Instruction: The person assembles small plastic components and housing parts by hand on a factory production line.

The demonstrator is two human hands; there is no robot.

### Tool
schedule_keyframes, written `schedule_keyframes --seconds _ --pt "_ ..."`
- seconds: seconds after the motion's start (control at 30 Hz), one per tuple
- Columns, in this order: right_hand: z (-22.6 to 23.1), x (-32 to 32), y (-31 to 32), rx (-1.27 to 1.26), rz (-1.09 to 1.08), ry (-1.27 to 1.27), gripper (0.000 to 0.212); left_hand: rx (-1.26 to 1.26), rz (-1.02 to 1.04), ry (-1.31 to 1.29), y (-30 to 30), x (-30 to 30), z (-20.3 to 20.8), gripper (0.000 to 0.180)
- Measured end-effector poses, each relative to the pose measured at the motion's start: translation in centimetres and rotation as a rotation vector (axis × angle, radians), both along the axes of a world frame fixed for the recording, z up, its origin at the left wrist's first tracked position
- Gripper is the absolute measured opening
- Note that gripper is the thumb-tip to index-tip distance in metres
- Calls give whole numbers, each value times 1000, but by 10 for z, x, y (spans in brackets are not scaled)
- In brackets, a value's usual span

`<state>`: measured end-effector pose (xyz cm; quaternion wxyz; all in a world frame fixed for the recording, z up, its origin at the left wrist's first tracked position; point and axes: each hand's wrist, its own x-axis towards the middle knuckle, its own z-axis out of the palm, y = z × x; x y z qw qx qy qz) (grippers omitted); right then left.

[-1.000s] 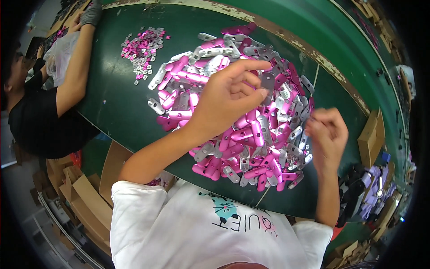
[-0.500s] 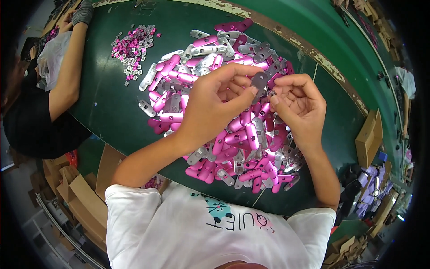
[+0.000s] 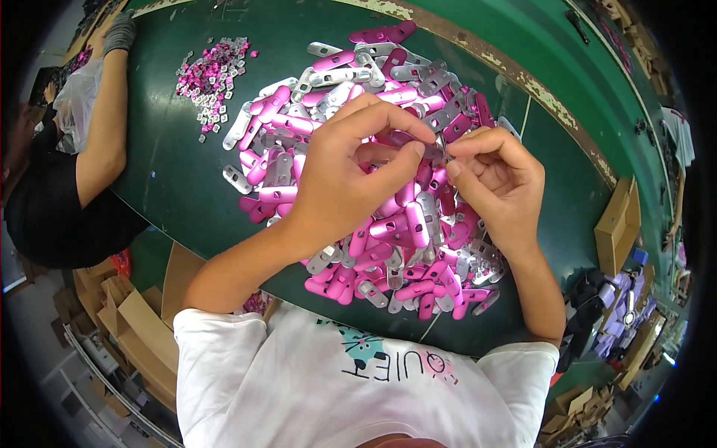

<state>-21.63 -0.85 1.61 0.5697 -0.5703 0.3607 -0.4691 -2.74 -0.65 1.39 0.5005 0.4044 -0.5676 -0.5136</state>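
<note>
Over a heap of glossy pink and silver oblong metal pieces (image 3: pixel 418 224), both hands are held close together, fingertips almost meeting. My left hand (image 3: pixel 358 160) pinches a grey oblong metal piece (image 3: pixel 432 151) between thumb and forefinger; it appears nearly edge-on and partly covered by the fingers. My right hand (image 3: pixel 500 175) has thumb and forefinger closed at the right end of that piece. A tiny dark part seems to sit between those right fingertips, too small to name. Many heap pieces have a small square hole.
Small pink and silver square bits (image 3: pixel 213 78) lie piled at the far left of the green table (image 3: pixel 172 164). A co-worker's arm (image 3: pixel 104 112) with a grey cuff reaches in at left. Cardboard boxes (image 3: pixel 618 228) and purple parts (image 3: pixel 621 302) stand at right.
The grey piece has turned from showing its flat face to nearly edge-on. My right fingertips have come up against it.
</note>
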Motion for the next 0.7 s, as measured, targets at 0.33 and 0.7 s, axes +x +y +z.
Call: schedule_keyframes --seconds 0.33,0.7 --pt "2 13 5 -2 -114 -9 12 69 118 151 2 -11 -6 24" --pt "-3 1 -5 -352 -104 273 15 217 -129 319 1 -8 -7 33"
